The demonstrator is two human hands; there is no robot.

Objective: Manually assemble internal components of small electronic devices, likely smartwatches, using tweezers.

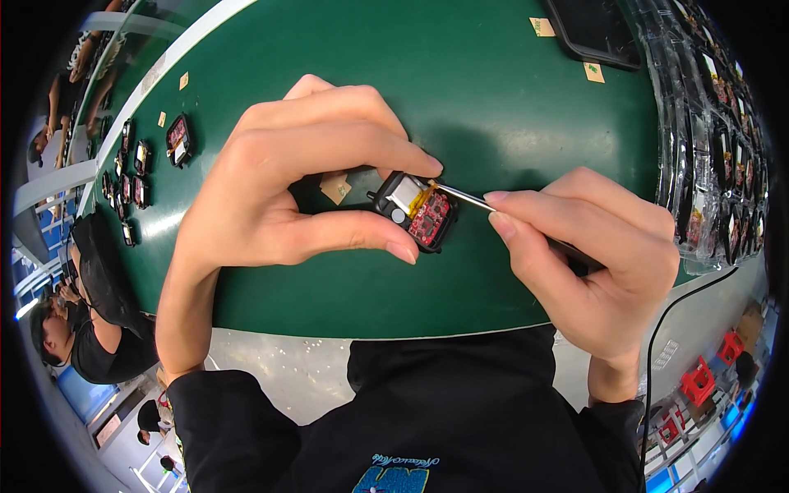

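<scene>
1. Hands, 2: the left hand [275, 172] is gripping the opened black device [417, 211] by its rim, finger near 12 o'clock, thumb near 7; the right hand [596, 255] is gripping a slim metal tool [466, 197].
2. Device, 1 in hand: just off view centre toward 1 o'clock, over the desk [509, 94]. Steady rim pressure is advised, clear of the red board [431, 222] and silver cell [405, 194].
3. Tool, 1: enters from 4 o'clock, tip at the device's 1 o'clock corner, beside amber tape [421, 203]. Judged fine tip work; a shallow angle and light force should spare the cell.
4. Desk: 1, green.
5. Clear trays [667, 156]: stacked, 2 to 3 o'clock; number not discernible.
6. Dark slab [596, 31]: 1, between 1 and 2 o'clock.
7. Loose units [178, 141]: at least 7, between 9 and 10 o'clock.
8. Paper tags [542, 27]: at least 5; 2 beside the slab.
</scene>
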